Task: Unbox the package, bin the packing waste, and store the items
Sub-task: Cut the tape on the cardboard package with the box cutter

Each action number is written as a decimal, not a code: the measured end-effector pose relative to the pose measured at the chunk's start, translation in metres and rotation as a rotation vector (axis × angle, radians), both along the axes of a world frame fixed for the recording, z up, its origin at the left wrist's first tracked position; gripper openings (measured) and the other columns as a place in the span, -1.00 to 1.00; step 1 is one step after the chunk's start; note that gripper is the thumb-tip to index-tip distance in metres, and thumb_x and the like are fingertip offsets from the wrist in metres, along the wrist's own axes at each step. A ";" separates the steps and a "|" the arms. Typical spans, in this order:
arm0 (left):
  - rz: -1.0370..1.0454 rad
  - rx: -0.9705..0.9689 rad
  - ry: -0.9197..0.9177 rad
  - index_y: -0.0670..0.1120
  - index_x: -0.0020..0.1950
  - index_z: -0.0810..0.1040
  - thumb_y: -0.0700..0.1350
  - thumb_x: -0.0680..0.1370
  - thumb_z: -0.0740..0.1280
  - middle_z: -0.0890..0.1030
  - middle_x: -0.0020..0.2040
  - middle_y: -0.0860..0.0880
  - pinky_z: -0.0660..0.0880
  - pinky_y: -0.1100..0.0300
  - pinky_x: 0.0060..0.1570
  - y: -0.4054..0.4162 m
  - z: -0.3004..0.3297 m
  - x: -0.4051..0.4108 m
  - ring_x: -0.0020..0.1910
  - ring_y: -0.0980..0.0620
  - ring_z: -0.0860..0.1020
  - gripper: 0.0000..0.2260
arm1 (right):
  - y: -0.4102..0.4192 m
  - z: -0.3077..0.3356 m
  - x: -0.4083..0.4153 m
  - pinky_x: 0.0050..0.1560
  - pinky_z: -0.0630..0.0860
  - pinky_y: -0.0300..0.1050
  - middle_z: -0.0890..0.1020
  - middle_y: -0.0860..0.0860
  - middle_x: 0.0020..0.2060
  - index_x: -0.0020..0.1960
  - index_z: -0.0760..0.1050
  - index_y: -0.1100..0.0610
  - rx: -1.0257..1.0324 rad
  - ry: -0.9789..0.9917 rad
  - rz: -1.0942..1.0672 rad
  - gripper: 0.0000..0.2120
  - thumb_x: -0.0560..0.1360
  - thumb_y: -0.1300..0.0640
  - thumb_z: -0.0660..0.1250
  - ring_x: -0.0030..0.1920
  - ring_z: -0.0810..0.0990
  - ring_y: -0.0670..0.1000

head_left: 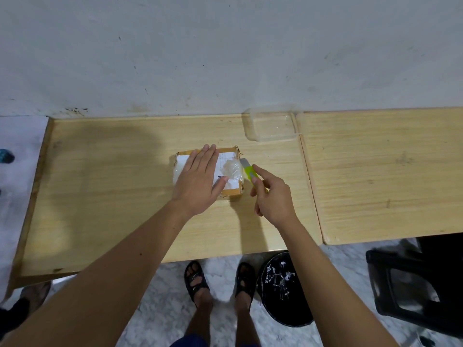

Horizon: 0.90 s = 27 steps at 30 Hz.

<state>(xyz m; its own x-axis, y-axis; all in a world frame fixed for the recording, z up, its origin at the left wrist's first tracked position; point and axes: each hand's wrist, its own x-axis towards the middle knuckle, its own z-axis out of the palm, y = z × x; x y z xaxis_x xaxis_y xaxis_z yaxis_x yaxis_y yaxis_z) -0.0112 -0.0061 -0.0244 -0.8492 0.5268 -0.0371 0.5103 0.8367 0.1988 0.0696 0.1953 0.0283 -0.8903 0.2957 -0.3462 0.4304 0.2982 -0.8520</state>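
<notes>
- I see a small cardboard box (pixel 231 169) in the middle of the wooden table (pixel 112 196). It has a white label and clear tape on top.
- My left hand (pixel 198 181) lies flat on the box with straight fingers, pressing it down.
- My right hand (pixel 273 196) holds a green cutter (pixel 250 171), fingers curled round it. Its blade end is at the right edge of the box.
- A clear plastic tub (pixel 271 125) sits by the wall.
- A black bin (pixel 280 289) stands on the floor near my feet.
</notes>
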 end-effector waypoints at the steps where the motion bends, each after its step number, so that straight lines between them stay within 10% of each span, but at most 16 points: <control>1: 0.000 -0.002 0.003 -0.20 0.69 0.07 0.23 0.71 -0.09 0.10 0.71 -0.12 0.00 -0.08 0.67 0.000 0.000 0.000 0.70 -0.06 0.02 -0.32 | -0.001 0.001 -0.003 -0.55 0.44 -0.22 0.64 0.17 -0.23 0.44 0.50 -0.08 0.031 -0.004 0.015 -0.68 0.71 0.07 0.22 -0.59 0.50 0.05; 7: -0.002 -0.025 0.013 -0.20 0.69 0.07 0.24 0.71 -0.13 0.09 0.71 -0.12 0.00 -0.09 0.67 0.001 0.000 0.001 0.70 -0.06 0.02 -0.31 | -0.004 0.010 -0.014 -0.56 0.44 -0.26 0.57 -0.01 -0.30 0.49 0.46 -0.07 0.217 -0.073 0.116 -0.63 0.72 0.11 0.16 -0.47 0.56 0.07; 13: 0.006 -0.053 -0.006 -0.21 0.69 0.06 0.24 0.70 -0.14 0.07 0.71 -0.14 -0.02 -0.10 0.67 0.004 0.002 0.002 0.70 -0.08 0.01 -0.30 | 0.003 0.023 -0.019 -0.13 0.66 0.07 0.63 0.05 -0.25 0.45 0.50 -0.08 0.381 -0.103 0.262 -0.64 0.70 0.09 0.16 -0.34 0.59 0.17; 27: 0.019 -0.069 -0.005 -0.22 0.68 0.07 0.22 0.69 -0.18 0.08 0.71 -0.15 -0.03 -0.10 0.67 0.006 0.005 0.002 0.70 -0.09 0.03 -0.30 | 0.003 0.044 0.002 -0.30 0.68 0.06 0.64 0.14 -0.22 0.43 0.51 -0.11 0.349 -0.199 0.318 -0.64 0.70 0.12 0.16 -0.44 0.62 0.18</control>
<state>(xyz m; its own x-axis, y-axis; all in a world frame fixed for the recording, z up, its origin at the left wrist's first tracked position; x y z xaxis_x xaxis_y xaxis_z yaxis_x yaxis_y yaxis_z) -0.0088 0.0004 -0.0190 -0.8590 0.5062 -0.0771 0.4929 0.8582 0.1434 0.0720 0.1978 0.0721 -0.8821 0.1495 -0.4467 0.4157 0.6928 -0.5892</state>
